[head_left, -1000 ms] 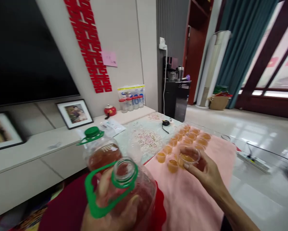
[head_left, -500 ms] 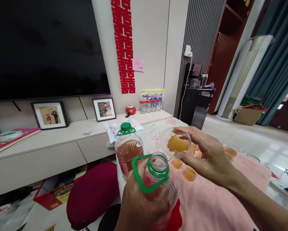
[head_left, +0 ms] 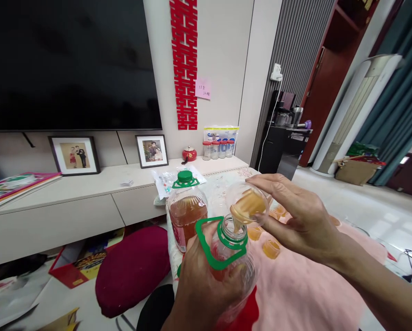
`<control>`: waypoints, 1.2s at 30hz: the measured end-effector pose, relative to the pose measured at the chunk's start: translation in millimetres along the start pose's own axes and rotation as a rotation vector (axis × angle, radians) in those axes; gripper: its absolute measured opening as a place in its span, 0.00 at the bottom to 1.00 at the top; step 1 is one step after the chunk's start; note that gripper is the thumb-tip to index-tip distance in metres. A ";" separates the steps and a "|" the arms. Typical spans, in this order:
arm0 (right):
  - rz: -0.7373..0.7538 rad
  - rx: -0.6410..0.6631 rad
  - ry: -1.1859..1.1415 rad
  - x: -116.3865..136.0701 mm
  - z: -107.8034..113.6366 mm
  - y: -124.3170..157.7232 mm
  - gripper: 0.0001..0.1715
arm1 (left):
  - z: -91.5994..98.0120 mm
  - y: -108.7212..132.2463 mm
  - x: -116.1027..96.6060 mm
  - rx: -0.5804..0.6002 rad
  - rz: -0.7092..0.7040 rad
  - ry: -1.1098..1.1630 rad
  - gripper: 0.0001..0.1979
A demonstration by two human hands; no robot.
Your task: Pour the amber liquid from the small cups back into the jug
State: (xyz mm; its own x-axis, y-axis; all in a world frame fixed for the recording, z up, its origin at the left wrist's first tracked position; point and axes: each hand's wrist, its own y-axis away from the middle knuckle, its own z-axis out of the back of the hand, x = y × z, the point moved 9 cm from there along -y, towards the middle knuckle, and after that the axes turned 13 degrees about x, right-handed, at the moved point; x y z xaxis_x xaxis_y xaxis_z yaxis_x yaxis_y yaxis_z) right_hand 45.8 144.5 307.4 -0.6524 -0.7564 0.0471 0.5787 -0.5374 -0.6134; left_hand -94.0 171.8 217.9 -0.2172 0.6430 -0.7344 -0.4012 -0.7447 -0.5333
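My left hand (head_left: 200, 287) is wrapped round an open clear plastic bottle (head_left: 231, 262) with a green ring and handle at its neck. My right hand (head_left: 297, 220) holds a small clear cup (head_left: 247, 207) of amber liquid, tipped over the bottle's mouth; liquid runs from the cup's rim into the neck. Behind stands a second bottle (head_left: 187, 209) of amber liquid with a green cap. Several small filled cups (head_left: 271, 248) sit on the pink cloth (head_left: 295, 294) under my right arm.
A low white cabinet (head_left: 88, 202) with framed photos (head_left: 75, 155), jars (head_left: 216, 149) and a red pot runs along the wall under a big dark screen. A dark red cushion (head_left: 130, 269) lies on the floor at left. A black stand (head_left: 283, 142) is at the back.
My right hand lifted the cup off the pink cloth, carried it to the bottle's mouth and tipped it. The view swung left toward the cabinet.
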 end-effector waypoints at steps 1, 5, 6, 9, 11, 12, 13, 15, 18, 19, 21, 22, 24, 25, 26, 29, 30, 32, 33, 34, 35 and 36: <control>0.006 0.005 0.007 1.0 0.2 -0.9 0.31 | -0.3 0.1 0.0 0.006 -0.008 0.002 0.15; 0.020 0.015 0.029 3.4 1.3 -3.9 0.31 | -2.2 2.3 8.4 0.022 0.047 0.024 0.17; 0.019 0.018 0.035 3.4 1.4 -4.2 0.31 | -2.0 3.4 10.7 0.017 0.065 0.015 0.19; 0.019 0.026 0.057 3.7 1.8 -4.4 0.30 | -2.7 4.3 12.2 0.019 0.085 -0.012 0.17; 0.019 0.034 0.071 4.5 2.1 -4.0 0.30 | -3.2 2.4 9.1 0.033 0.076 -0.003 0.12; 0.021 0.038 0.076 5.1 2.3 -3.8 0.30 | -3.0 1.0 6.4 0.038 0.065 0.007 0.11; 0.024 0.042 0.081 5.9 2.5 -3.7 0.30 | -2.3 -0.6 3.2 0.038 0.049 0.017 0.11; 0.029 0.050 0.093 7.3 2.6 -3.8 0.30 | -2.4 -3.6 -3.5 0.051 0.008 0.020 0.09; 0.033 0.056 0.115 8.1 2.5 -4.5 0.30 | -1.7 -5.1 -5.3 0.039 0.005 0.007 0.05; 0.033 0.059 0.122 8.1 2.3 -4.7 0.30 | -1.6 -4.7 -3.9 0.030 0.016 0.013 0.05; 0.036 0.061 0.134 7.9 2.0 -4.9 0.31 | -2.9 -3.6 -0.9 0.028 0.037 0.042 0.07; 0.041 0.062 0.139 8.1 1.8 -4.9 0.31 | -3.6 -3.2 -0.5 0.030 0.039 0.055 0.08; 0.053 0.064 0.147 8.8 1.6 -5.3 0.30 | -5.0 -2.8 -1.0 0.042 0.040 0.065 0.09; 0.058 0.066 0.151 9.3 1.5 -5.7 0.30 | -5.6 -3.1 -1.8 0.049 0.039 0.069 0.08; 0.064 0.068 0.153 9.9 1.3 -6.3 0.29 | -5.4 -3.5 -2.6 0.049 0.038 0.072 0.07; 0.088 0.075 0.170 13.2 0.9 -8.9 0.29 | -5.4 -5.7 -4.8 0.054 0.036 0.086 0.07; 0.098 0.078 0.179 14.7 0.8 -9.7 0.29 | -5.5 -6.4 -6.2 0.054 0.022 0.092 0.08; 0.108 0.082 0.203 16.8 0.7 -11.1 0.28 | -5.9 -7.1 -7.1 0.056 0.008 0.094 0.12; 0.109 0.083 0.215 17.5 0.7 -11.5 0.28 | -5.9 -6.9 -5.9 0.052 0.016 0.092 0.13; 0.109 0.087 0.225 18.0 0.6 -11.8 0.27 | -5.8 -6.4 -4.0 0.046 0.029 0.089 0.14; 0.109 0.090 0.233 18.5 0.6 -12.0 0.27 | -5.7 -5.7 -2.4 0.044 0.040 0.078 0.15; 0.114 0.089 0.242 19.3 0.8 -12.1 0.26 | -5.7 -5.0 -0.8 0.043 0.052 0.066 0.14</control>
State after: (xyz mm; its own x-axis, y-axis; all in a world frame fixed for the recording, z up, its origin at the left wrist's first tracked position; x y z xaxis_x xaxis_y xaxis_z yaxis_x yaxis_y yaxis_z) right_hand 26.6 136.2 316.4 -0.6725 -0.7083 -0.2145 0.6887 -0.4928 -0.5319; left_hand -86.8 174.0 218.8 -0.1806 0.5892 -0.7875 -0.4286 -0.7678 -0.4762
